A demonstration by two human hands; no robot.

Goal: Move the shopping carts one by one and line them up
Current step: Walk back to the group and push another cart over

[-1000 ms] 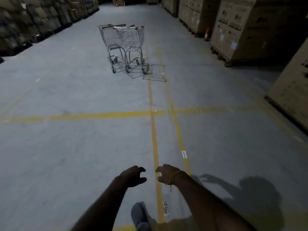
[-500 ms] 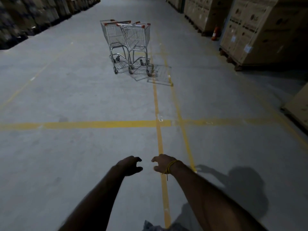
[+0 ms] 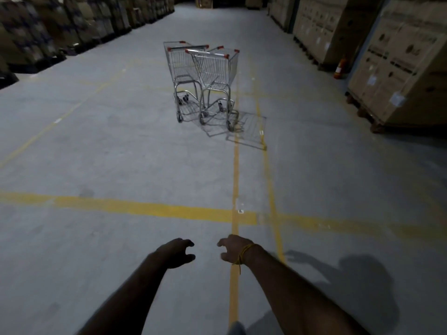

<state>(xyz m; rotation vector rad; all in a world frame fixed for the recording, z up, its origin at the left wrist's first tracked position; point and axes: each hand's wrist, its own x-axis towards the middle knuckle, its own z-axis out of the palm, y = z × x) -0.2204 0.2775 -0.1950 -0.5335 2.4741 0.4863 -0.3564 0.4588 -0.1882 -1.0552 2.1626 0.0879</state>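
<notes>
Two silver wire shopping carts with red handle caps (image 3: 205, 78) stand side by side, touching, in the upper centre of the frame on a grey concrete floor (image 3: 121, 153). Their handles face the viewer. They lie straight ahead, well apart from both hands. The left hand (image 3: 176, 252) and right hand (image 3: 233, 247), at lower centre, reach forward, fingers curled apart, holding nothing; the right seems slightly nearer.

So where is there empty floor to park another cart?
Bare floor lies left of the two carts, up to the dark stacks, and in front of them down to the yellow cross line. The right side is tighter, by the boxes and extinguisher.
</notes>
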